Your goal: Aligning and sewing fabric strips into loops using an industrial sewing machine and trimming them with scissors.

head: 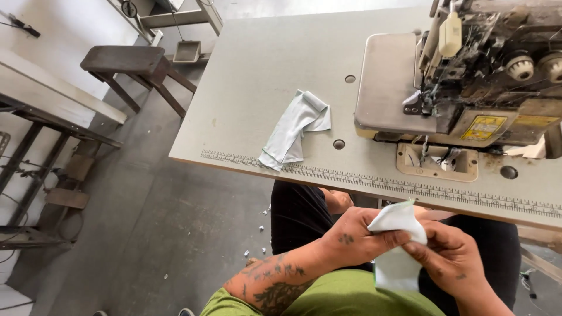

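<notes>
**Both hands pinch a pale cloth piece below the desk edge**

I see my left hand (357,237) and right hand (451,257) together over my lap, in front of the near edge of the desk (263,58). Between them sits a small pale cloth (398,246) with a thin green trim. My left grip is narrow, thumb and fingers closed on the cloth's upper corner; my right grip is likewise narrow, fingertips pinching the cloth from the other side. The cloth's long axis runs roughly up and down in the view, its upper end rising toward the desk edge and its lower end hanging toward my green shirt (328,301). The lower part is free of either hand.

On the desk a second cloth (293,131) lies folded, well apart from my hands, its long axis slanting from near the ruler strip (351,175) up toward the sewing machine (468,76). The machine fills the desk's right side. The desk surface left of it is bare, apart from that second cloth. Left of my knees lies open floor (164,234), with a stool (132,64) farther off.
</notes>
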